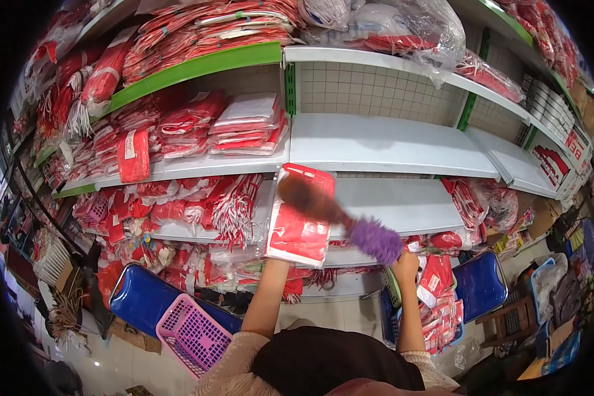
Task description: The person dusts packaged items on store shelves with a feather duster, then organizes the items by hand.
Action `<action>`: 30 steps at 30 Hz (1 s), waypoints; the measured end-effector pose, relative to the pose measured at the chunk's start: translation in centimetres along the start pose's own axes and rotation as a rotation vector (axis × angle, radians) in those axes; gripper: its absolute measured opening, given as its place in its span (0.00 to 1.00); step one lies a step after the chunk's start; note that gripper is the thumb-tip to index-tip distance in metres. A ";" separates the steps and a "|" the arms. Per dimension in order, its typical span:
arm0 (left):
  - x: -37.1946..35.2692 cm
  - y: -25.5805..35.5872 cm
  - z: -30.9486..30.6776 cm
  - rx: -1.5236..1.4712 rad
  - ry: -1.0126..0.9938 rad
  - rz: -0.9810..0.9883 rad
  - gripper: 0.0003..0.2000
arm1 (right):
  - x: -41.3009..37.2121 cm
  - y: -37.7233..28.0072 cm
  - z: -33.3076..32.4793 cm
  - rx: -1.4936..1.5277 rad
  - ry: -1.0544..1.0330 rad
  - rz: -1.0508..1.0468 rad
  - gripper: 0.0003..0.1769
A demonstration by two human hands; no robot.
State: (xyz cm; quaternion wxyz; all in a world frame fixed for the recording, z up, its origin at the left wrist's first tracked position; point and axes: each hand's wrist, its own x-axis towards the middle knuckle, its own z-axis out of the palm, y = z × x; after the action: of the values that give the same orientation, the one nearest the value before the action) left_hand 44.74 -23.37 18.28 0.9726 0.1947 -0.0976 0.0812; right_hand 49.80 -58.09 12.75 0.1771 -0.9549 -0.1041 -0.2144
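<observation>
Right hand [406, 265] grips the duster [375, 240], long axis pointing to 10 o'clock across the red packet [298, 228], which the left hand [275, 263] clasps at its lower edge, before the white shelf [383, 142].

Bright, even shop light is washing over everything, glare is bouncing off the plastic bags up top [435, 26], the duster [340, 218] is smearing with motion blur, and fisheye is bending the black-vignetted edges.

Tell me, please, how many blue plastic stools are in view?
2. One blue stool stands at the lower left, behind the pink basket; the other is at the lower right, beside the red packets. More may be hidden.
</observation>
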 end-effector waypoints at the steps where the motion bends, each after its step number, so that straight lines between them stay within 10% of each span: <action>1: 0.0 0.0 0.0 0.003 0.000 -0.003 0.25 | 0.3 -0.1 0.3 0.013 0.044 0.064 0.12; 9: -0.3 -0.3 -0.2 0.001 0.008 -0.016 0.26 | -0.5 0.7 -0.3 -0.015 0.036 -0.307 0.12; 18: -0.4 0.0 0.5 0.002 0.005 -0.021 0.26 | -0.7 -0.2 0.1 0.132 0.117 0.131 0.10; 22: -0.6 0.0 0.5 0.004 0.009 -0.022 0.26 | -1.6 1.3 0.8 0.047 0.003 -0.321 0.08; 30: -0.6 0.1 0.8 0.002 0.006 -0.013 0.26 | 3.6 -3.3 -2.6 0.150 0.140 0.163 0.20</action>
State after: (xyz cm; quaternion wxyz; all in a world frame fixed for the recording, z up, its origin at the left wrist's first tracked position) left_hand 44.03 -23.63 18.92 0.9732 0.1960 -0.0934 0.0753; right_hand 51.13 -55.66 17.55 0.2716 -0.9270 -0.0293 -0.2571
